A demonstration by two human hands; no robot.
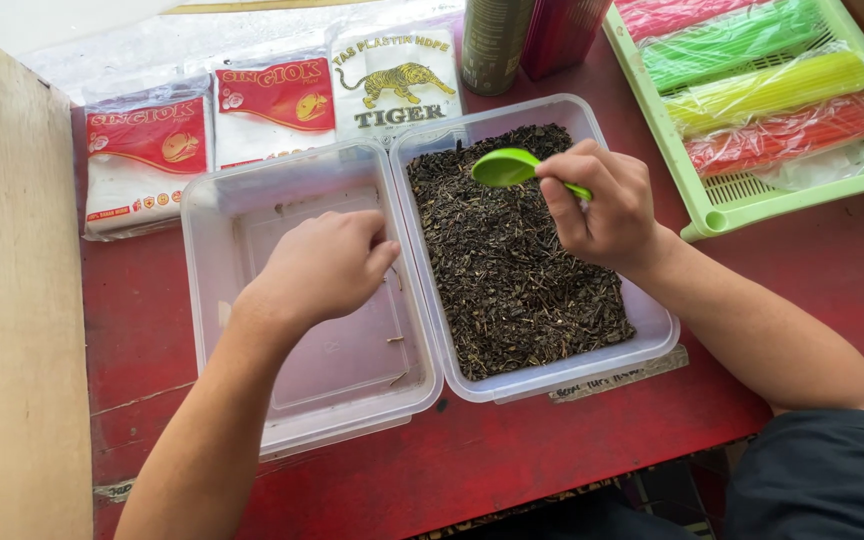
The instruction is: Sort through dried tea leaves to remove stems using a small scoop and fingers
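Two clear plastic tubs sit side by side on a red table. The right tub [652, 335] is filled with dark dried leaves [512, 270]. The left tub [212, 215] holds only a few leaf crumbs. My right hand [607, 205] grips a green plastic spoon [505, 167] over the far part of the leaves, bowl pointing left. My left hand [327, 265] hovers inside the left tub with its fingers curled under; what they hold, if anything, is hidden.
Packs of plastic bags [272, 105] lie behind the tubs. A green tray [742, 195] of coloured straws stands at the right. A dark can [492, 45] and a red box [557, 35] stand at the back. A wooden board [12, 300] borders the left.
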